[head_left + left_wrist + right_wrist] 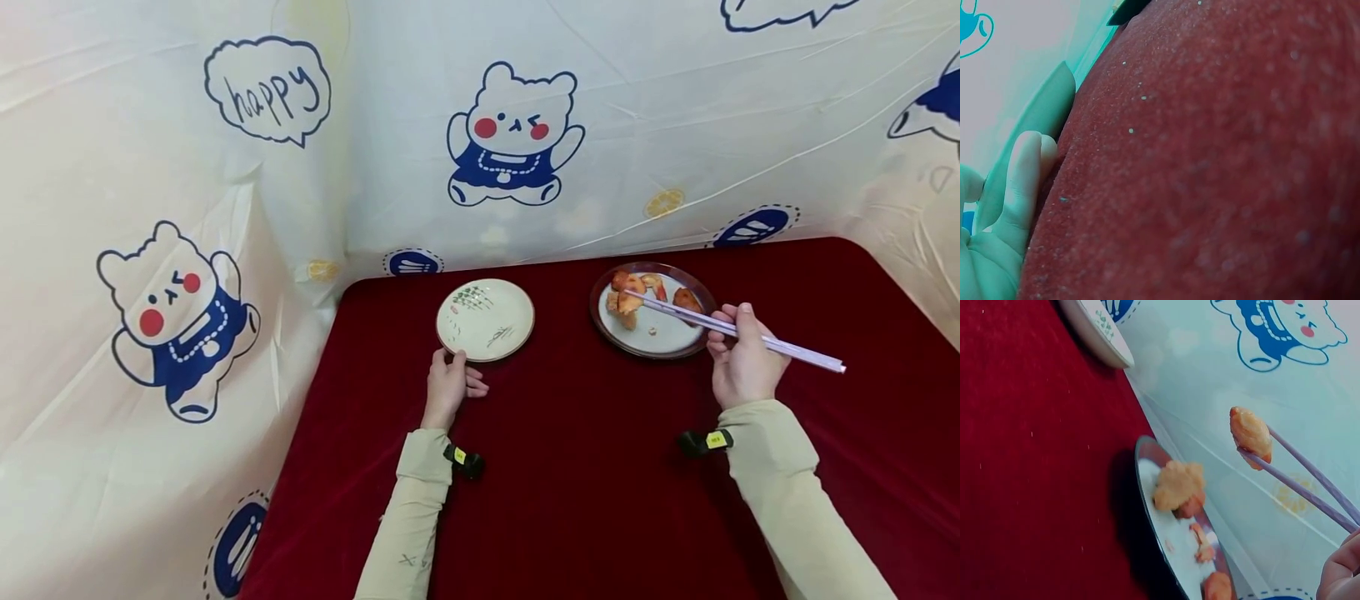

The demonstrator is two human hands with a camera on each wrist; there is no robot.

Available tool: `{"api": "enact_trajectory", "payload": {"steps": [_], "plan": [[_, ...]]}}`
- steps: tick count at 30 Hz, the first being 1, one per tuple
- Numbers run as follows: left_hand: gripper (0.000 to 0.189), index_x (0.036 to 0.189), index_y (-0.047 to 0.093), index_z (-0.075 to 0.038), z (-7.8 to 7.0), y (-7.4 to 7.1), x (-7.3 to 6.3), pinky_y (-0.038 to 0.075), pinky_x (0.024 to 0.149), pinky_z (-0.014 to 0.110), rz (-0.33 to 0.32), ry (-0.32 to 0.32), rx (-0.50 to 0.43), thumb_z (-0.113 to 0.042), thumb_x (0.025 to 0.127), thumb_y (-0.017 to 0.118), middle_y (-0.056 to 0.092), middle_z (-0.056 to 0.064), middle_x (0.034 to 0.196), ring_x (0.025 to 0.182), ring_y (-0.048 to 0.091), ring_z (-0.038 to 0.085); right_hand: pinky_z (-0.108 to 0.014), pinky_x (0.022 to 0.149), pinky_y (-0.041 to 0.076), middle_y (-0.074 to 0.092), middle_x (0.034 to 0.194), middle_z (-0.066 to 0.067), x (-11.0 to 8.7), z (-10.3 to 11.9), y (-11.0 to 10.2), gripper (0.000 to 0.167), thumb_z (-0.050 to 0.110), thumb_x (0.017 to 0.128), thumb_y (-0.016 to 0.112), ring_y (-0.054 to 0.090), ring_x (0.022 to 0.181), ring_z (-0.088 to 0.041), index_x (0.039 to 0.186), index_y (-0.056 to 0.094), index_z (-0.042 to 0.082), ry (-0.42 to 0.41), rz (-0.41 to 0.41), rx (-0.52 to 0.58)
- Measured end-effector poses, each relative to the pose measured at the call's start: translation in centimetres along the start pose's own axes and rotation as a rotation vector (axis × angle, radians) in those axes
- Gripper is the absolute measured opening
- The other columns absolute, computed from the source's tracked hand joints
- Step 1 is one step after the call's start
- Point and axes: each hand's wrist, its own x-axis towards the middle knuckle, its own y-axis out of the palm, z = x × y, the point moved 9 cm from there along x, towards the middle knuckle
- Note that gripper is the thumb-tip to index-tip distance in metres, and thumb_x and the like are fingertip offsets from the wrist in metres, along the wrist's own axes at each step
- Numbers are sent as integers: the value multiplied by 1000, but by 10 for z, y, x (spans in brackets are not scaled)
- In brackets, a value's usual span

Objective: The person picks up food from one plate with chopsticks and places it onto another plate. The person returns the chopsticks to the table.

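My right hand [750, 360] holds a pair of lilac chopsticks [795, 353]. Their tips pinch a glossy golden-brown piece of food [1250, 436], raised above a dark-rimmed plate [1163, 540]. On that plate lie a craggy fried piece [1179, 486], a curled orange piece [1202, 544] that looks like shrimp, and a browned chunk [1217, 586]. To the left, a pale plate [487, 325] with a green plant design rests on the table. At its near rim my left hand [448, 387] pinches the edge, while its other fingers extend to the right.
Deep red cloth [577, 467] covers the table. A white curtain [397, 108] printed with bears hangs behind it and along its sides. Each wrist bears a dark strap-on camera, such as the left one [467, 461].
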Motion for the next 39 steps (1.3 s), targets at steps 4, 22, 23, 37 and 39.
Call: {"api": "enact_trajectory", "payload": {"steps": [4, 22, 23, 37, 39], "plan": [[54, 148, 23, -7, 2, 0, 1, 63, 59, 39, 14, -13, -6, -32, 103, 42, 69, 20, 84, 54, 68, 23, -22, 37, 46, 71, 73, -16, 3, 6, -9, 19, 10, 87, 71, 55, 45, -18, 89, 70, -8, -3, -22, 1], [54, 149, 18, 3, -30, 1, -23, 63, 63, 42, 57, -14, 7, -21, 104, 39, 66, 34, 95, 63, 71, 33, -22, 36, 47, 72, 73, -14, 7, 10, -36, 14, 9, 87, 71, 57, 45, -17, 91, 68, -5, -20, -76, -39], [54, 148, 18, 3, -30, 1, -23, 63, 63, 42, 57, -14, 4, -21, 104, 39, 66, 33, 94, 63, 71, 33, -22, 36, 47, 72, 73, -14, 7, 9, -38, 14, 9, 87, 71, 57, 44, -17, 91, 69, -4, -23, -86, -52], [53, 148, 20, 2, -28, 0, -19, 63, 61, 40, 54, -27, -8, -21, 104, 39, 66, 33, 94, 60, 70, 30, -18, 36, 46, 73, 73, -10, 8, 10, -44, 15, 12, 86, 73, 56, 43, -12, 86, 73, -3, -147, -126, -231], [53, 148, 20, 2, -28, 0, -20, 63, 61, 39, 52, -26, -6, -21, 104, 39, 66, 32, 93, 60, 70, 29, -18, 36, 46, 73, 72, -10, 9, 11, -44, 15, 11, 86, 73, 56, 43, -12, 86, 73, -4, -169, -128, -233]]}}
